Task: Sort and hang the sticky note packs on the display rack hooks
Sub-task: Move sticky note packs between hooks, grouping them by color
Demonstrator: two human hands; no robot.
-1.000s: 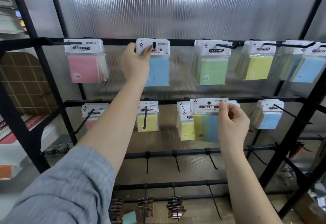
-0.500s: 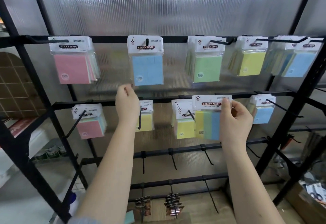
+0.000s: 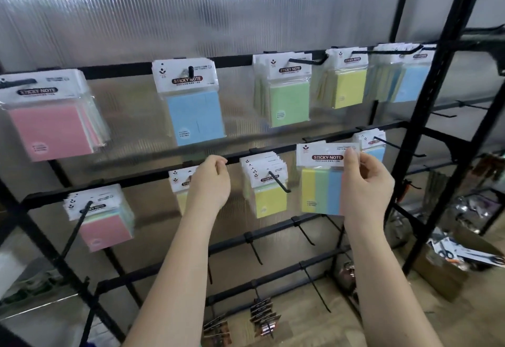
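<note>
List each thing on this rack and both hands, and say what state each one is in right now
Striped pack: held in right hand, off any hook.
Left hand: empty, loosely curled.
Blue pack: hanging, top row.
Pink packs: hanging, top row.
Yellow packs: hanging, second row.
Third-row hooks: bare.

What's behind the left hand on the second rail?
A yellow sticky note pack hangs behind the left hand; its white header and a yellow strip show at the hand's left. The hand covers the pack's hook and most of its face.
</note>
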